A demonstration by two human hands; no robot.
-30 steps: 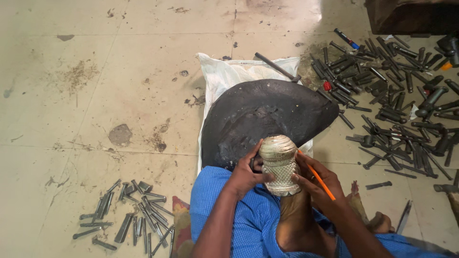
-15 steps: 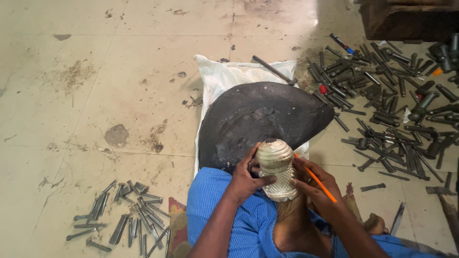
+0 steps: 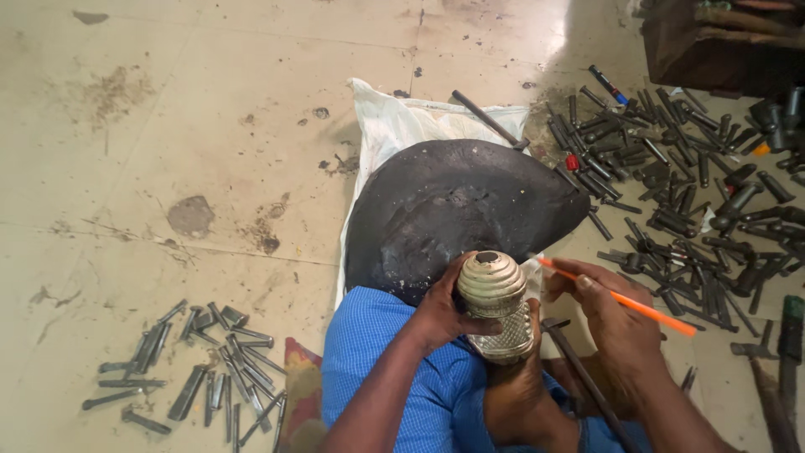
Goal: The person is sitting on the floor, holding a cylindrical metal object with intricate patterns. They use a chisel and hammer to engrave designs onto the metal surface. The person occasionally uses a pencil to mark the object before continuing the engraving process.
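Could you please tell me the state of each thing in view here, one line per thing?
Ribbed, domed silvery metal vessel: upright, gripped by left hand.
Thin orange pencil: held slanted in right hand, tip near vessel.
Dark rounded pitch block: lying on white sack.
Dark metal punches: scattered loose on floor.

Your left hand (image 3: 443, 315) comes in from below, forearm angled up and to the right, fingers curled in a firm grip with the thumb stretched across to the right. Your right hand (image 3: 610, 315) sits just beside it, wrist bent, fingers pinched closed in a writing-style grip.
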